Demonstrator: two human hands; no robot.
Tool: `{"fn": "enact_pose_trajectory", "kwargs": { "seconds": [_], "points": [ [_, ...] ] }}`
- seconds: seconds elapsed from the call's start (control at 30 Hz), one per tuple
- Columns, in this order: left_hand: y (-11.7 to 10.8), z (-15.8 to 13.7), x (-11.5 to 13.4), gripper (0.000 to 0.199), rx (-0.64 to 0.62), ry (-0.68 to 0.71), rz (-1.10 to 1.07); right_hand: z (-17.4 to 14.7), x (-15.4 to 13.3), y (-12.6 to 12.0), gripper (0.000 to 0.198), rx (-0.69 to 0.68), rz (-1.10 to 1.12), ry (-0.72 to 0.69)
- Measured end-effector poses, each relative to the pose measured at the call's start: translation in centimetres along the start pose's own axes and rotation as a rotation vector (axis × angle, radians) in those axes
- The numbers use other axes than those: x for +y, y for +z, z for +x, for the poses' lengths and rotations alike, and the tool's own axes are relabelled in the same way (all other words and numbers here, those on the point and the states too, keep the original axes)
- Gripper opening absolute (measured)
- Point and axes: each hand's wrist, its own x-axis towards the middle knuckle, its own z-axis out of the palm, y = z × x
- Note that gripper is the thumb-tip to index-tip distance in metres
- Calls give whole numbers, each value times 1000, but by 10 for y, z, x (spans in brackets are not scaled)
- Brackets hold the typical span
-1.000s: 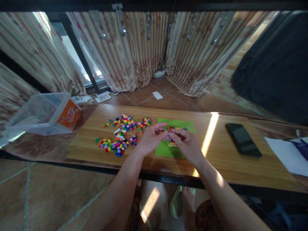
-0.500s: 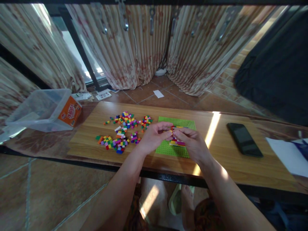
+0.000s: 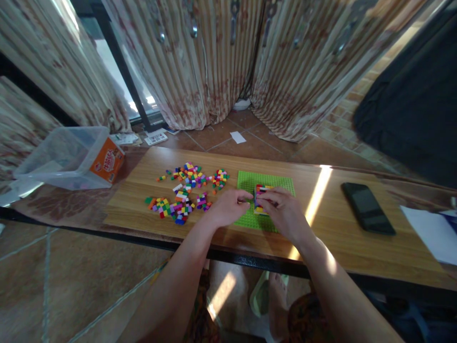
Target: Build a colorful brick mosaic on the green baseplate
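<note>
A green studded baseplate (image 3: 246, 178) lies on the wooden table with a low block of colourful building bricks (image 3: 262, 189) on it, rows of red, yellow and other colours. My right hand (image 3: 285, 212) reaches over this block from the right. Its thumb and fingertips are pinched together at the block's upper left part; whatever is between them is too small to make out. My left hand (image 3: 230, 208) hovers at the plate's left edge, thumb and forefinger apart, nothing visible between them. The right hand hides part of the block.
Loose bricks (image 3: 193, 177) lie in several small piles on the table's left half (image 3: 132, 190). A black phone (image 3: 367, 208) and white paper (image 3: 424, 233) are to the right. A clear plastic bin (image 3: 67, 157) with an orange label stands at the far left.
My hands, together over the brick block before, have parted. The left hand has drawn back leftward and its fingers have spread; the right fingertips are down at the block. The view has shifted slightly.
</note>
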Motion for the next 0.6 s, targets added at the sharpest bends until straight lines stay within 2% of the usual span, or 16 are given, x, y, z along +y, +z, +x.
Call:
{"fn": "enact_pose_trajectory", "kwargs": {
  "seconds": [0.13,0.37,0.6],
  "points": [
    [1,-2,5,34,-27,2,29,1,1,4,15,18,-73,-1],
    [4,-3,10,32,-86,3,28,4,-6,8,12,91,-115,76],
    [6,-7,15,34,-77,-15,55,2,-6,0,16,101,25,159]
  ]
}}
